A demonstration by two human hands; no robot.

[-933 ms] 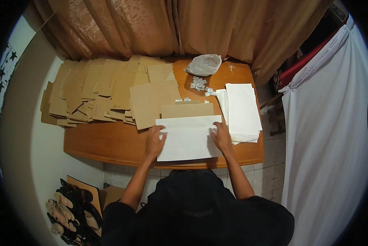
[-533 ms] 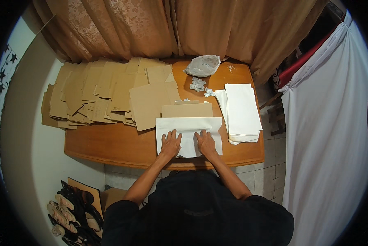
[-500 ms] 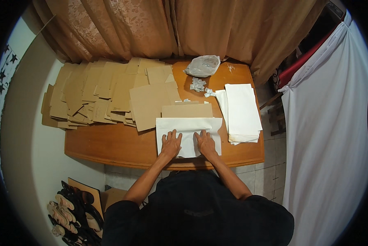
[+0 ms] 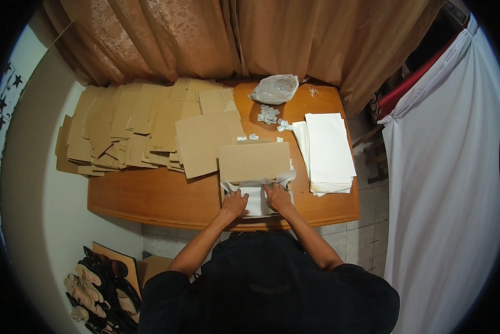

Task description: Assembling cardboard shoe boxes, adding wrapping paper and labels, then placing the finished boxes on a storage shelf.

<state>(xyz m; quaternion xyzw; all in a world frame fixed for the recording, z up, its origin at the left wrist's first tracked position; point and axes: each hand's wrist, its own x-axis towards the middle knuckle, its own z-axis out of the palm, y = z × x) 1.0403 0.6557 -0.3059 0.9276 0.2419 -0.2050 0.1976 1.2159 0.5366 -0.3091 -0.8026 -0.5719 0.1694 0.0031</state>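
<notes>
White sheet [image 4: 256,197] lies at the near edge of the wooden surface [image 4: 149,197], right of centre, partly covered by a brown cardboard panel [image 4: 254,161] resting on its far half. Left hand [image 4: 235,204] presses flat on the sheet's near-left part; right hand [image 4: 278,199] presses flat on its near-right part. Hands sit close together, not touching, fingers spread, nothing gripped. Sheet edges curl up around the panel's near corners.

Stack of white sheets [image 4: 329,150] sits just right of the panel, by the right edge. Large spread of overlapping brown cardboard pieces [image 4: 133,128] covers the left and far-left part, overhanging the left edge. Small white scraps [image 4: 269,115] lie beyond the panel; a clear plastic bag [image 4: 275,89] rests at the far edge. Brown curtains [image 4: 205,33] hang behind.
</notes>
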